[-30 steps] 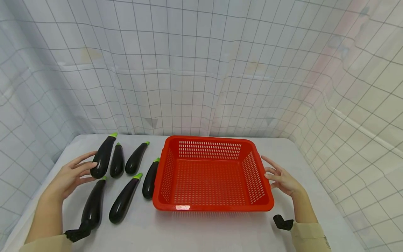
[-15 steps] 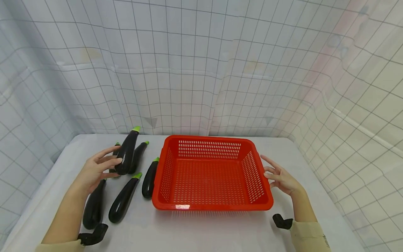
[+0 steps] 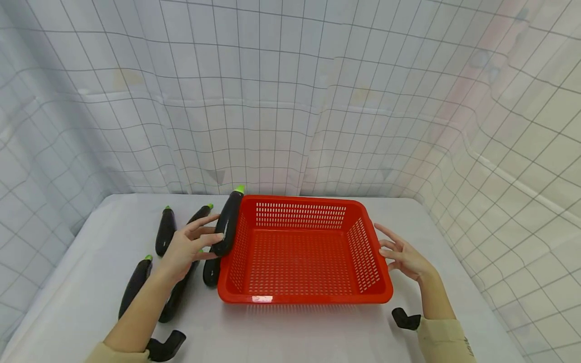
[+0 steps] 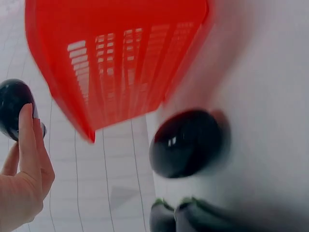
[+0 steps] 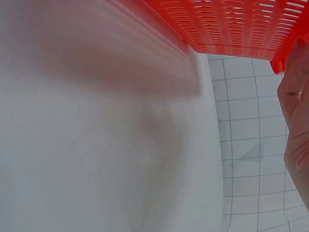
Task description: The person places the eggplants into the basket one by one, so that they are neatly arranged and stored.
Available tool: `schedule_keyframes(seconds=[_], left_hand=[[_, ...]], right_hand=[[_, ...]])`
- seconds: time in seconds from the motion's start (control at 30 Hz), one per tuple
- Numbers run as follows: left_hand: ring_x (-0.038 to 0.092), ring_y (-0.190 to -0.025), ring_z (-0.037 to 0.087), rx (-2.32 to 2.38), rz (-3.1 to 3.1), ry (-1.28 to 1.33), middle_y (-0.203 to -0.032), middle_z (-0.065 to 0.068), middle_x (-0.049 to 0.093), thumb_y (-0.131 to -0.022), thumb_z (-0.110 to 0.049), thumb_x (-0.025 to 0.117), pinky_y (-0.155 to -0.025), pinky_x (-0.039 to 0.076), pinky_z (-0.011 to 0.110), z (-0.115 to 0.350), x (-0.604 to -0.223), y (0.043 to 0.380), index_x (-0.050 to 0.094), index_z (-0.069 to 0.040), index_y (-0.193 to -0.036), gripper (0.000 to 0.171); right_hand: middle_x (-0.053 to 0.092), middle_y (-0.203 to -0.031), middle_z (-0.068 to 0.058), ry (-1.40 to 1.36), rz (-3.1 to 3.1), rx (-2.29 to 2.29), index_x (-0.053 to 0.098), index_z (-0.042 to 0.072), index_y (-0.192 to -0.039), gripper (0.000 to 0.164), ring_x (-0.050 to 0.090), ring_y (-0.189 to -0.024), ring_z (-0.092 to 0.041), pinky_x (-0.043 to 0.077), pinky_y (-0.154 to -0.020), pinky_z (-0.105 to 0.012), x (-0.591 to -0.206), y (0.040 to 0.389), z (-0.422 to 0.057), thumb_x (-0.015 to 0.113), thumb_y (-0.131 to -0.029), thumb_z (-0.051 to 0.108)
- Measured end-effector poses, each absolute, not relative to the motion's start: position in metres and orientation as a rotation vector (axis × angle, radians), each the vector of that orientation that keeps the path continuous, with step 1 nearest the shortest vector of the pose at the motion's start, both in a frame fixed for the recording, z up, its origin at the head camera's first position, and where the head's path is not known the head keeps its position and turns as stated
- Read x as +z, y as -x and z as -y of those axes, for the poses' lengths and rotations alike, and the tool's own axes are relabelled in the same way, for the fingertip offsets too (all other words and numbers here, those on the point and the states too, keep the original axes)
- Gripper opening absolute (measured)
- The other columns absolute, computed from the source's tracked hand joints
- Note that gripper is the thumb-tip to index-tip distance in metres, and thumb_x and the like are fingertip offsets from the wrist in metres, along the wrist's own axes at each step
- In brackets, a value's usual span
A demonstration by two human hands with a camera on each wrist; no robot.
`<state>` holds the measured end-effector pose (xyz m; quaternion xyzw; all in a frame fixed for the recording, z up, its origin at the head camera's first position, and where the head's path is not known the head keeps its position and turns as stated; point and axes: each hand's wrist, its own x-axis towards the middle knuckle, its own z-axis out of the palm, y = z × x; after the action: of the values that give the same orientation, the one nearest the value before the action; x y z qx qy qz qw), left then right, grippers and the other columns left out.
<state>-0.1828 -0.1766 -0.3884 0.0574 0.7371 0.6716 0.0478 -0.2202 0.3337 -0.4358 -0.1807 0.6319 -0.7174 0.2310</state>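
In the head view my left hand (image 3: 185, 251) holds a dark, glossy eggplant (image 3: 228, 222) with a green stem end, raised at the left rim of a red plastic basket (image 3: 306, 298). The left wrist view shows the fingers and thumb around the same eggplant (image 4: 15, 108), above the basket's rim height. The basket's slotted floor shows no vegetables. At the basket's right rim, my right hand (image 3: 406, 259) touches the outside with loosely extended fingers. Another eggplant (image 3: 211, 275) lies against the basket's left side, partly hidden beneath the held one.
More eggplants lie on the white table left of the basket: one at the back (image 3: 166, 232), one at the front left (image 3: 134, 285), and others partly behind my left hand and arm. White grid-patterned curtains (image 3: 281, 121) enclose the table's back and sides.
My left hand has carried the eggplant rightward from the left group of eggplants to the basket's left rim. The right hand and the basket have stayed in place.
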Motion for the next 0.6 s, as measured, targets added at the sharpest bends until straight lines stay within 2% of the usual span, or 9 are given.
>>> schedule_keyframes(seconds=[0.17,0.33,0.6], left_hand=[[0.061,-0.084,0.017,2.082,-2.145,-0.102,-0.119,0.022,0.048,-0.087,-0.019,0.063,-0.073,0.054,0.037,0.152,-0.388,0.185,0.038,-0.010,-0.139,0.058],[0.060,-0.089,0.019,2.124,-2.039,-0.026,-0.121,0.020,0.045,-0.085,-0.019,0.065,-0.074,0.053,0.037,0.126,-0.388,0.188,0.041,-0.013,-0.137,0.058],[0.063,-0.087,0.022,2.165,-1.916,-0.010,-0.118,0.019,0.051,-0.085,-0.016,0.065,-0.071,0.054,0.040,0.088,-0.394,0.189,0.046,-0.015,-0.134,0.052]], right_hand=[[0.057,-0.105,-0.004,0.504,-1.735,-1.972,0.003,0.008,-0.147,0.066,0.061,-0.090,-0.017,0.054,-0.063,-0.031,-0.435,0.220,-0.333,0.040,-0.094,-0.005],[0.057,-0.105,-0.004,0.502,-1.738,-1.971,0.004,0.009,-0.147,0.065,0.061,-0.091,-0.017,0.054,-0.063,-0.031,-0.435,0.220,-0.333,0.040,-0.094,-0.005],[0.058,-0.107,-0.005,0.507,-1.733,-1.966,0.004,0.009,-0.147,0.065,0.061,-0.093,-0.018,0.054,-0.064,-0.032,-0.435,0.220,-0.333,0.040,-0.094,-0.004]])
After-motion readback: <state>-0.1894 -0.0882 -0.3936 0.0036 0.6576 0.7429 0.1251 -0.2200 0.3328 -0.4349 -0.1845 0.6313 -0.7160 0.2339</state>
